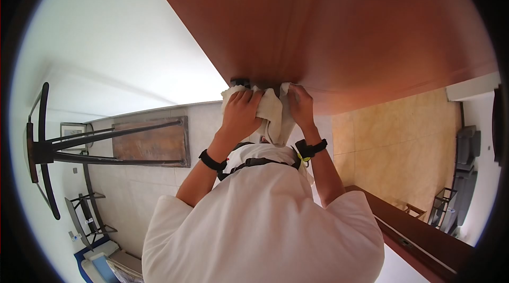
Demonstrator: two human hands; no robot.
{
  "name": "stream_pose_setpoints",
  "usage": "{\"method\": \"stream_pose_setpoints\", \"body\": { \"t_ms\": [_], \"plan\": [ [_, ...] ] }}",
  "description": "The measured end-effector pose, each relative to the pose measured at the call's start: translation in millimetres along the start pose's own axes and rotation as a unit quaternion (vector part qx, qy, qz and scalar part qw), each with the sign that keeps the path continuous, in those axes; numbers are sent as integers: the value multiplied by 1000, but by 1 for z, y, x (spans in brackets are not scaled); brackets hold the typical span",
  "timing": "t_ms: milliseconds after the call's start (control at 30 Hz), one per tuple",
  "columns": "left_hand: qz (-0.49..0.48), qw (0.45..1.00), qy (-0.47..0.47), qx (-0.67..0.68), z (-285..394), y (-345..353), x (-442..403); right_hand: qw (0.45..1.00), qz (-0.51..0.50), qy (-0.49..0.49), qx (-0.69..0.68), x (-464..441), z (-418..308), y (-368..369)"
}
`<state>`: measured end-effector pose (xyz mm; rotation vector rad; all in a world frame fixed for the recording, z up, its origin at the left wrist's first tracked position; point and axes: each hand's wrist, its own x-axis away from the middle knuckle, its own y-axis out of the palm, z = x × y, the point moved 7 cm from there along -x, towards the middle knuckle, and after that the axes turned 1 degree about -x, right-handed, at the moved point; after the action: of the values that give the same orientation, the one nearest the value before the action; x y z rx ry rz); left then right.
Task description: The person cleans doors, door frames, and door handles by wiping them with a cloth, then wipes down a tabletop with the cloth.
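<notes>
A cream-coloured cloth [271,116] hangs bunched between my two hands, close against a reddish-brown wooden panel [318,28] that looks like a door. My left hand [244,112] has its fingers curled over the cloth's left part, just below a small black fitting [239,82] on the panel's edge. The cloth hides part of this fitting. On the other side, my right hand [301,105] grips the cloth's upper right edge near the panel's surface. Its fingertips are partly hidden. A black band is on each wrist.
A white wall [132,44] meets the panel on the left. Further left stands a dark-framed table [151,142]. A brown wooden edge with a metal plate [405,241] runs at the lower right. Dark grey seating [465,177] is at the far right.
</notes>
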<state>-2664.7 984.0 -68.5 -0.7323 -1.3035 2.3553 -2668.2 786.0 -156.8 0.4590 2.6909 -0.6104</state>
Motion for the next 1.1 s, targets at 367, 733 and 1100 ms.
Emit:
{"method": "stream_pose_setpoints", "body": {
  "t_ms": [367, 733, 1100],
  "plan": [
    [-8, 1000, 10, -22, -3, -4, -24, 992, -44, 55, 109, -31, -17, 3],
    [134, 954, -18, 266, 22, -63, -44, 988, 116, -98, 26, -63, -128, -56],
    [-36, 920, -67, 385, 18, 44, -44, 997, 52, -6, 56, -22, -16, -51]
  ]
}}
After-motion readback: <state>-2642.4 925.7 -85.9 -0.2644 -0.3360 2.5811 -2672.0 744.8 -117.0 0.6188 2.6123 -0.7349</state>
